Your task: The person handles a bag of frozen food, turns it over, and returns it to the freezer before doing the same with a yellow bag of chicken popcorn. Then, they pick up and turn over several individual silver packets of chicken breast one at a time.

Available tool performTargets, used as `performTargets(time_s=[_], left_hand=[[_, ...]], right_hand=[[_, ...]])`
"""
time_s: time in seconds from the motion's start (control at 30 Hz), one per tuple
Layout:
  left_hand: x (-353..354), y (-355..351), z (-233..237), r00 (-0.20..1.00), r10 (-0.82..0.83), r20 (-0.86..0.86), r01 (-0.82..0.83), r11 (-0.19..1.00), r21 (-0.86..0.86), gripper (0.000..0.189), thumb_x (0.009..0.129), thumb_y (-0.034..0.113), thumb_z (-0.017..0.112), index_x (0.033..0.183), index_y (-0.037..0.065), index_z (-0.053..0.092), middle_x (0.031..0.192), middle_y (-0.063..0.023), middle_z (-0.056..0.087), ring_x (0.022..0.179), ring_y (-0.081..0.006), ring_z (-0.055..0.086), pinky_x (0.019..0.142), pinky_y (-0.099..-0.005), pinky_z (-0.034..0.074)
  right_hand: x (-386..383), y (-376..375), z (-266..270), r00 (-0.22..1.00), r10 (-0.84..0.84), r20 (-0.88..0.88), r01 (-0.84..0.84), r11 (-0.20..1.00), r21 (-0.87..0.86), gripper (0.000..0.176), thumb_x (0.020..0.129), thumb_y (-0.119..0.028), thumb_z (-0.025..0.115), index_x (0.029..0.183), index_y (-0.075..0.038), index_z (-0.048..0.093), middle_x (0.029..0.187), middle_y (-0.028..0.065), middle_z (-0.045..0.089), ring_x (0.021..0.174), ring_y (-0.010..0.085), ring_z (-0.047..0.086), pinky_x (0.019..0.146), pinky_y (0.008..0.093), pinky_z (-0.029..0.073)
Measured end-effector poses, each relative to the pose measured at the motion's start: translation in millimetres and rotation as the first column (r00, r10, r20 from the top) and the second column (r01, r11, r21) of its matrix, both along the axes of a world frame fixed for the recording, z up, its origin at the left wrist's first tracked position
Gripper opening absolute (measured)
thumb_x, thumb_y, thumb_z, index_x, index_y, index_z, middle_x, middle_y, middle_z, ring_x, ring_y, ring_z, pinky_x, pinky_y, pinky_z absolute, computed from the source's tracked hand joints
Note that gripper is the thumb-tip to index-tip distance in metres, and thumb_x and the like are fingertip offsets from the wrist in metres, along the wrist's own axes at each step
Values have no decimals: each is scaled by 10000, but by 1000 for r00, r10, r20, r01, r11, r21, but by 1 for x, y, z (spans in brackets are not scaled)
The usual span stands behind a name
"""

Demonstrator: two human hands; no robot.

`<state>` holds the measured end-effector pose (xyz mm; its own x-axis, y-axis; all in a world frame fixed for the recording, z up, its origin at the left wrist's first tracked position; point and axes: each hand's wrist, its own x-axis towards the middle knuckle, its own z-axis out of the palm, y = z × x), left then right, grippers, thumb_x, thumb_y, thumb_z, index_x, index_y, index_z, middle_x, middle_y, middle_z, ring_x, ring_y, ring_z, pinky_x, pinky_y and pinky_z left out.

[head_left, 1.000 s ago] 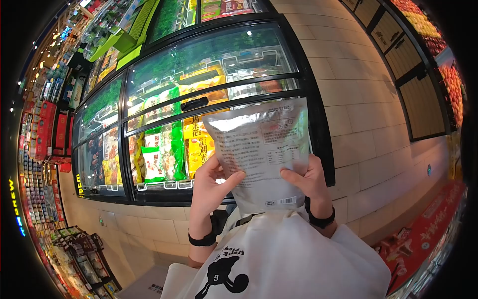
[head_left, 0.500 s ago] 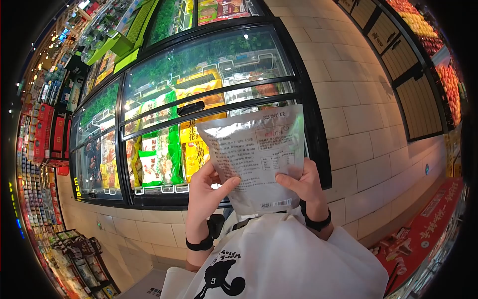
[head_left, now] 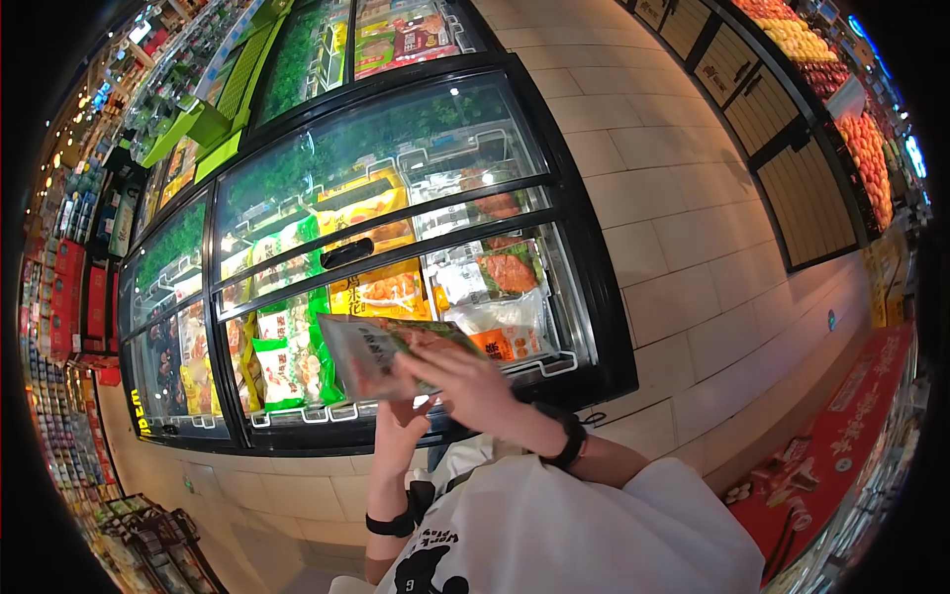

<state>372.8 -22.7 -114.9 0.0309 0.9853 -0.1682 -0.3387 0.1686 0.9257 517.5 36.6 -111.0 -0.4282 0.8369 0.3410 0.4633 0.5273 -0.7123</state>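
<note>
A printed food packet (head_left: 358, 354) with a silvery edge is tilted in front of me, above the freezer's front edge. Its coloured side shows, blurred, with pale lettering. My left hand (head_left: 401, 432) grips the packet from below, its fingers partly hidden behind it. Across the packet's face lies my right hand (head_left: 463, 381), fingers stretched out and smeared by motion. Under the sliding glass are yellow bags (head_left: 381, 287), green-and-white bags (head_left: 285, 361) and a clear bag with an orange label (head_left: 507, 335).
The black-framed freezer (head_left: 599, 317) has a handle slot (head_left: 346, 253) in its lid. Tiled floor (head_left: 643, 238) runs along its right. Fruit displays (head_left: 861, 158) stand at far right, a red printed panel (head_left: 841, 436) below them. Packed shelves (head_left: 69, 406) line the left.
The packet has turned from its silver text side to its coloured side and moved left and down. My right hand has shifted left from the packet's right edge onto its face.
</note>
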Motion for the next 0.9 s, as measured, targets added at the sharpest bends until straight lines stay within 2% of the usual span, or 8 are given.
performTargets(time_s=[0.1,0.23,0.33,0.43,0.57,0.63,0.67,0.9], left_hand=[[-4,9,-19,915,384,119,-329,885,-329,534,823,153,551,1275,97,272,1252,-69,378,1116,-208,419,851,-405,425],[-58,19,-68,815,546,193,-385,760,-524,319,879,274,463,1118,63,470,1017,-63,555,930,-194,535,795,-348,439],[-89,14,-79,794,604,61,-509,717,-476,321,880,245,464,1134,49,460,1061,-54,540,960,-180,526,830,-346,413],[-100,19,-60,766,643,-10,-584,689,-429,345,864,187,494,1171,48,421,1088,-46,524,987,-165,515,835,-324,410],[-116,25,-64,765,633,-115,-623,685,-378,394,833,109,528,1197,45,390,1112,-49,502,1012,-158,493,842,-303,403],[-115,31,-60,761,642,-88,-614,672,-414,403,834,104,524,1205,43,378,1125,-50,492,1019,-161,487,845,-306,401],[-115,35,-57,761,643,-92,-616,669,-415,403,834,104,524,1205,43,378,1125,-50,492,1019,-161,487,845,-306,401],[-115,31,-53,763,634,-130,-616,649,-447,429,835,93,515,1226,35,350,1166,-61,459,1054,-166,459,860,-312,392]], right_hand=[[-20,-9,-29,972,136,191,-138,990,-1,611,676,-70,581,1253,-169,408,1280,123,394,1150,270,417,939,338,363],[-11,24,-46,834,547,-76,-531,758,-379,461,758,-173,578,1195,-92,456,1274,157,360,1161,331,369,953,377,330],[3,84,-113,958,240,-154,-283,875,-394,389,722,-182,606,1073,-35,522,1093,186,487,1003,329,484,862,379,392],[22,140,-194,980,-38,197,125,884,-450,474,691,-146,629,1128,-29,487,1107,189,504,1057,303,470,898,370,374],[37,159,-250,907,25,420,138,925,-354,599,663,-44,592,1226,-37,389,1257,138,406,1188,294,348,992,381,267],[38,149,-264,703,-49,710,110,993,-41,671,669,-42,569,1287,-72,309,1320,85,331,1252,254,253,1023,413,191],[34,151,-264,687,-38,726,135,988,-75,708,684,-54,549,1322,-108,250,1359,51,268,1281,221,191,1030,444,141],[64,213,-295,547,-138,825,185,982,41,667,717,-103,537,1319,-107,248,1354,111,271,1220,296,298,1002,412,224]])
